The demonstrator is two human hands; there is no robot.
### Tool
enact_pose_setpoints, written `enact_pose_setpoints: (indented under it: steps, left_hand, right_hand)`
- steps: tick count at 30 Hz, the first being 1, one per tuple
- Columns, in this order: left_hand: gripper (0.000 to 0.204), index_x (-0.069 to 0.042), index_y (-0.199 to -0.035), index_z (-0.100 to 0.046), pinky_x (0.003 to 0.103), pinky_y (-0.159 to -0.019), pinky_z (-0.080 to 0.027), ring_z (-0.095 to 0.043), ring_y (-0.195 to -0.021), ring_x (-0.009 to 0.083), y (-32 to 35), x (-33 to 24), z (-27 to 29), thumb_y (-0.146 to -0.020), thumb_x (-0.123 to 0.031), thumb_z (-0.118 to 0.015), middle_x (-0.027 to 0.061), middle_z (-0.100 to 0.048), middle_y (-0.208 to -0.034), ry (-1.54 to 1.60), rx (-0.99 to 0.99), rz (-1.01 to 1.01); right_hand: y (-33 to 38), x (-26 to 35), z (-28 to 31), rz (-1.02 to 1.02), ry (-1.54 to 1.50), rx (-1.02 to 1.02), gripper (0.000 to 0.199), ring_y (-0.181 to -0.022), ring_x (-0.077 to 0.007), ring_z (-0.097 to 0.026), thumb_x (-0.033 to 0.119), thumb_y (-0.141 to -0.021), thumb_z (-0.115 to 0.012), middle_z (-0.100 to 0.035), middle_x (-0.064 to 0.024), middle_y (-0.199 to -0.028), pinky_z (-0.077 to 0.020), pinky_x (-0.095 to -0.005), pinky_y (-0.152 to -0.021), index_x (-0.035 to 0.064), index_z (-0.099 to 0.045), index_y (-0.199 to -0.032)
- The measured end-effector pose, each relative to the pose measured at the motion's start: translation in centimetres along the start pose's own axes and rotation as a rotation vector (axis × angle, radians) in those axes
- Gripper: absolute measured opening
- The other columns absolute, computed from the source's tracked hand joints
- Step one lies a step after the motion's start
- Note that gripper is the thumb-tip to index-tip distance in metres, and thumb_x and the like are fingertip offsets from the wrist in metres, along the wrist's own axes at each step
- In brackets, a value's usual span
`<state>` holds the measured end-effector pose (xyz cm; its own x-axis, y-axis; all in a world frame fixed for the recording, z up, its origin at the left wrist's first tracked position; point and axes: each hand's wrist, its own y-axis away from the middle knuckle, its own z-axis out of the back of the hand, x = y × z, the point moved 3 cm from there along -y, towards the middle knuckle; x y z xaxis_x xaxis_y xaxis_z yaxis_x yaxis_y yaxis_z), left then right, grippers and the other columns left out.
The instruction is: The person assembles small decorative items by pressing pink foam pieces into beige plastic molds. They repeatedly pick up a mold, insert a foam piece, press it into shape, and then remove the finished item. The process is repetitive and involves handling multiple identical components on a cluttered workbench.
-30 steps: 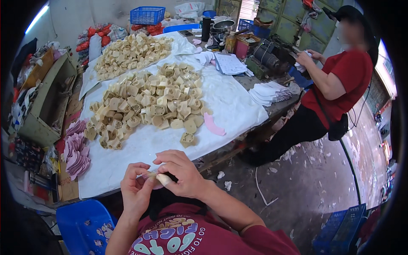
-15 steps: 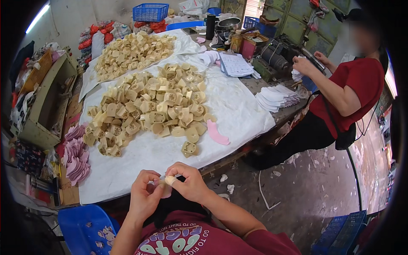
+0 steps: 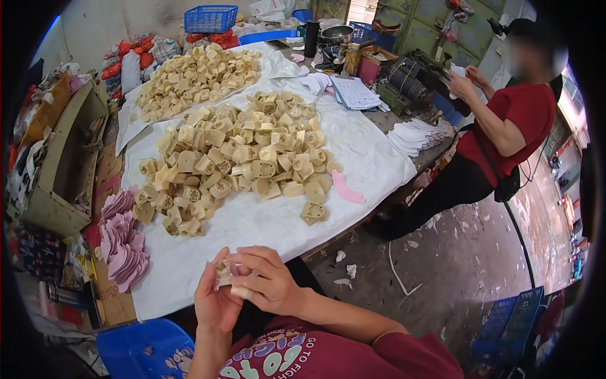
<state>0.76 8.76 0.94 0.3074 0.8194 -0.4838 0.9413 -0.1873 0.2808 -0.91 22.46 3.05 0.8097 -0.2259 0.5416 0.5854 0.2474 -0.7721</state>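
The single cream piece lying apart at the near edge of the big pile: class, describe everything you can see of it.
The lone cream piece is a small, blocky, roughly square part, pale yellowish and matt, plastic or resin by its look. Its upper face shows a few dark holes. It lies flat on the white sheet covering the table, just clear of the big pile of like pieces and beside a pink strip. Neither hand touches it.

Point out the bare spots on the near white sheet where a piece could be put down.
Free: the white sheet between the near pile and the hands, left hand, right hand. Crowded: pink pieces on its left edge.
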Motion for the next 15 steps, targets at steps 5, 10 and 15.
enact_pose_setpoints:
  steps: [5, 10, 15]
  left_hand:
    - [0.058, -0.011, -0.146, -0.026, 0.037, -0.078, -0.052, -0.059, -0.103, 0.0228, 0.4, -3.3, 2.8, -0.1, -0.045, -0.035, 0.0111, -0.057, -0.117, 0.021, 0.221, -0.137]
    - [0.058, -0.012, -0.148, -0.02, 0.033, -0.076, -0.051, -0.059, -0.1, 0.0193, 0.0, -6.4, 2.5, -0.1, -0.042, -0.035, 0.011, -0.051, -0.125, -0.113, -0.104, -0.273]
    - [0.055, -0.01, -0.146, -0.026, 0.029, -0.08, -0.05, -0.059, -0.094, 0.0148, -0.2, -7.9, 2.9, -0.099, -0.036, -0.038, 0.0082, -0.055, -0.114, -0.533, -0.157, -0.514]
  right_hand:
    - [-0.6, -1.9, -5.9, -0.75, -0.716, 0.117, 0.043, -0.122, -0.018, -0.046, 0.016, -0.093, -0.057, -0.027, -0.0127, -0.151, -0.0431, -0.0291, -0.091, 0.0071, -0.05, -0.134]
    - [-1.4, -2.6, -10.8, -0.699, -0.871, 0.28, 0.037, -0.125, -0.0154, -0.044, 0.018, -0.096, -0.052, -0.034, -0.0086, -0.149, -0.0455, -0.0246, -0.086, 0.0081, -0.053, -0.132]
    - [-3.9, -2.5, -12.7, -0.754, -0.936, 0.306, 0.031, -0.114, -0.0156, -0.053, 0.018, -0.097, -0.051, -0.045, -0.0091, -0.141, -0.0459, -0.0267, -0.088, 0.0103, -0.059, -0.126]
